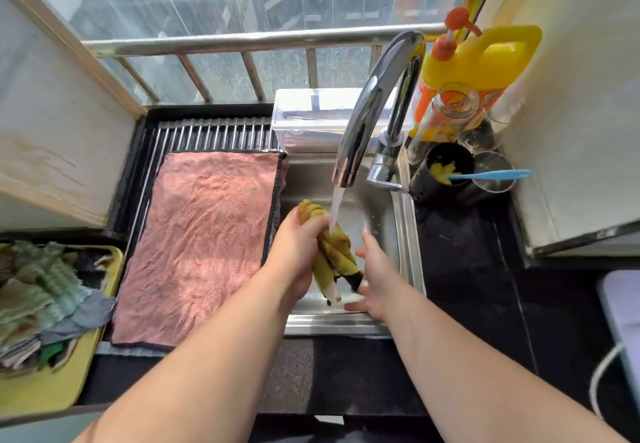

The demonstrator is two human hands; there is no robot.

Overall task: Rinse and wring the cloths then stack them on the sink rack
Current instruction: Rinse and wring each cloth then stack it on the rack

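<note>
A bunched yellow-green cloth (333,252) hangs over the steel sink (405,235), under water running from the chrome tap (367,110). My left hand (294,252) is closed around its upper part. My right hand (375,276) is beside its lower end, fingers spread, touching the dangling tip. A pink cloth (204,242) lies flat on the roll-up sink rack (214,134) to the left. A heap of green, grey and white cloths (41,300) sits in a yellow tray (45,394) at far left.
A clear plastic box (311,120) stands behind the sink. A yellow pump bottle (478,58), glass jars and a black holder (446,172) with a blue utensil crowd the right corner. Black countertop (467,269) runs right and in front. Window bars lie behind.
</note>
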